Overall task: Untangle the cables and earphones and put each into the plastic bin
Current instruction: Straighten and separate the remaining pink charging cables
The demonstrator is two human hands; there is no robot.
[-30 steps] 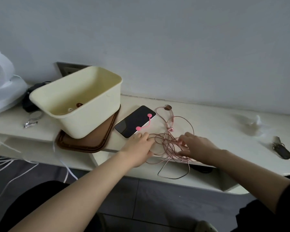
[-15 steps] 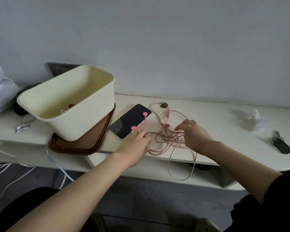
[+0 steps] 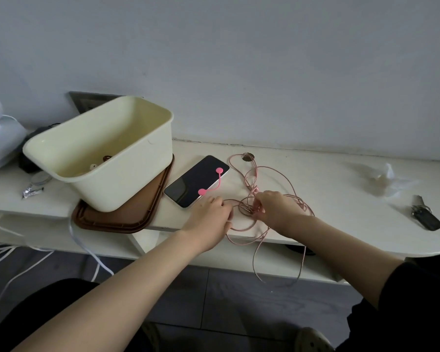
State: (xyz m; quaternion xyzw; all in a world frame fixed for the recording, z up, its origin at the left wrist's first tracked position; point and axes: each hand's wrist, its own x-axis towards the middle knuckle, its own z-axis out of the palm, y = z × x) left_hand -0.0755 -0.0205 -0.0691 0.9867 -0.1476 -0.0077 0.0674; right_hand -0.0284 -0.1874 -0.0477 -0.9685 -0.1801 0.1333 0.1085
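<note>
Nothing here can be read. The phone (image 3: 188, 184) shows a dark, blank screen, the cream bin (image 3: 127, 179) has plain walls, and the foil wrapper (image 3: 32, 191) at the left of the counter (image 3: 328, 199) is too small and blurred to show any print.

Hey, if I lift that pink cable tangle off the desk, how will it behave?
Probably floppy: the pink cable lies in loose loops, one dangling off the desk edge. Likely light, being thin. It may snag, since strands knot between the left hand and right hand.
</note>
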